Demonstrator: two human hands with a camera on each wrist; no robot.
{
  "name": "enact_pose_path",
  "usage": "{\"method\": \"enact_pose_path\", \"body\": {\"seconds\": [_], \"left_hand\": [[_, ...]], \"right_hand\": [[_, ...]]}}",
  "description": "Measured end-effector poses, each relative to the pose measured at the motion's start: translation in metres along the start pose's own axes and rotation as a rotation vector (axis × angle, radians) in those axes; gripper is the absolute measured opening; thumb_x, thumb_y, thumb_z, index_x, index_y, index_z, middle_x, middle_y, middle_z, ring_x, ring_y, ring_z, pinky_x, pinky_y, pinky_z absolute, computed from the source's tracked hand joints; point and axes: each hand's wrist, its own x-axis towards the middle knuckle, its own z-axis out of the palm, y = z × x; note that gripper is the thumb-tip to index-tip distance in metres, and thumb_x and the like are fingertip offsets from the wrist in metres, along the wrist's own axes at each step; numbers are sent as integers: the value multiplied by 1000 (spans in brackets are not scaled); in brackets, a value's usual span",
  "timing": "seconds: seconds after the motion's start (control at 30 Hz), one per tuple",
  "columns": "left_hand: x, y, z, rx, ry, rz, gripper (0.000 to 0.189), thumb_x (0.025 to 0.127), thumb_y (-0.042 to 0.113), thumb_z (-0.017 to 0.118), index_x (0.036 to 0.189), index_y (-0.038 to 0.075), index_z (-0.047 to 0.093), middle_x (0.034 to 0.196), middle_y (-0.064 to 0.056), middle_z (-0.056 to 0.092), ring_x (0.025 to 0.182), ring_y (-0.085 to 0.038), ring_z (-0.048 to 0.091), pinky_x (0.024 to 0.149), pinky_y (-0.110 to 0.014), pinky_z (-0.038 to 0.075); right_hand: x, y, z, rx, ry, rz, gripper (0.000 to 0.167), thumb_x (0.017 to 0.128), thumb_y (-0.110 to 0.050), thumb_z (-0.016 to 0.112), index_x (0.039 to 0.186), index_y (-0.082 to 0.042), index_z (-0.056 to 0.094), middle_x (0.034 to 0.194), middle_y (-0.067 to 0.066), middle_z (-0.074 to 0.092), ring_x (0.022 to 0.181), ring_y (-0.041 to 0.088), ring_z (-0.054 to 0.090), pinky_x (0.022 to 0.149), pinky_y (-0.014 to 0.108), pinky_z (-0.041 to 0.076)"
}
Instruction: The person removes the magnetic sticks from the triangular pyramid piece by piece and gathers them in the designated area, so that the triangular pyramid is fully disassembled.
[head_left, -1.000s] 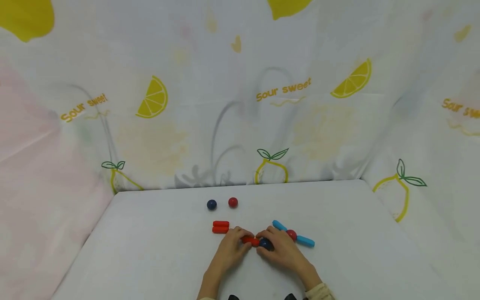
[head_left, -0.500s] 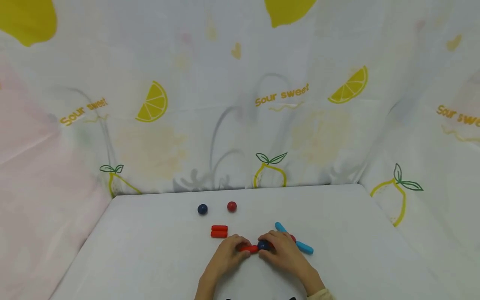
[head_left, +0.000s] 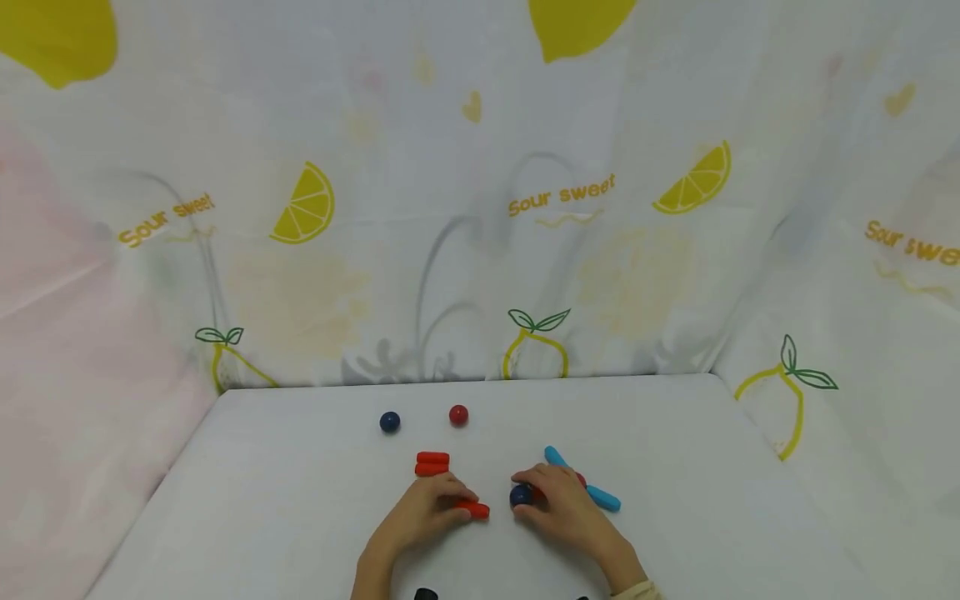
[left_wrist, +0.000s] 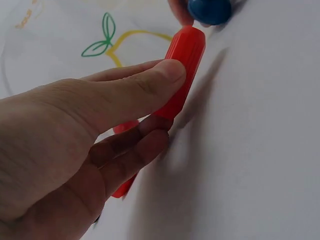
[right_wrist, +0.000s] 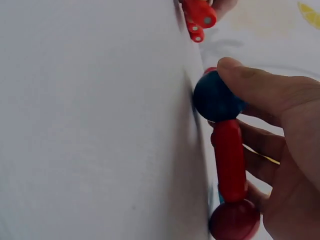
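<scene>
Lemon-printed cloth (head_left: 450, 275) rises behind a white table (head_left: 285, 500). At the lower centre of the head view, the left hand (head_left: 422, 509) pinches a red stick (head_left: 477, 509), while the right hand (head_left: 566, 503) pinches a dark blue ball (head_left: 520, 497) joined to another red stick (right_wrist: 230, 160).

Left print (head_left: 167, 220): "Sour sweet", orange, slanting upward on the white backdrop cloth (head_left: 390, 125).
Middle print (head_left: 562, 196): "Sour sweet" again, orange, on the same cloth.
Right print (head_left: 912, 242): "Sour swe", the rest cut off at the head view's edge; same cloth.
Corner print (left_wrist: 26, 20), left wrist view: orange letters, too blurred to read surely.
</scene>
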Motion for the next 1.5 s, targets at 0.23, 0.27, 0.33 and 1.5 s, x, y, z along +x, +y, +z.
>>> {"method": "enact_pose_path", "body": {"seconds": [0.23,0.27,0.33,1.5], "left_hand": [[-12,-7,-14,-33,77,-75,19,79,20,76,97,21,68,90,11,66,81,-2,57,78,-20,51],[-14,-9,-16,-30,88,-83,19,79,19,76,96,22,68,90,11,65,82,-2,57,78,-20,51],[-17,-13,-19,-13,124,-92,20,78,17,76,95,22,68,90,12,64,84,-3,58,79,-20,51],[-11,-34,-18,17,422,-271,36,74,7,78,104,11,59,89,-1,57,79,-11,53,65,-17,44]], "right_hand": [[-5,5,-7,16,16,-17,29,84,-27,71,110,-16,64,106,-7,66,105,14,59,104,61,26],[-6,6,-8,14,14,-16,28,84,-24,70,110,-16,64,106,-7,66,105,15,59,103,62,27],[-7,7,-9,20,9,-11,26,84,-21,70,109,-16,64,106,-6,66,105,17,59,103,62,27],[0,9,0,-26,96,32,18,85,-17,69,103,-15,66,97,-5,66,96,13,60,99,55,37]]}}
